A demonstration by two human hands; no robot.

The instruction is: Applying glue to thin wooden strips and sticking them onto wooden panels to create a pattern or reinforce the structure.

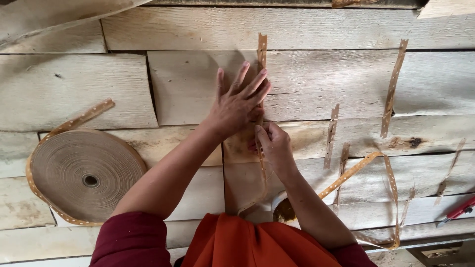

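My left hand point(238, 100) lies flat with fingers spread on pale wood veneer sheets point(307, 84), pressing beside a brown perforated paper tape strip point(261, 49) that runs along a seam. My right hand point(273, 143) sits just below it, fingers pinched on the same tape strip where it continues downward. A small cup point(283, 210) with dark liquid stands under my right forearm.
A large roll of brown perforated tape point(85, 175) lies at the left. Several short tape strips point(393, 89) are stuck on the sheets at the right, and a loose tape loop point(391, 178) trails there. A red-handled tool point(457, 211) lies at the right edge.
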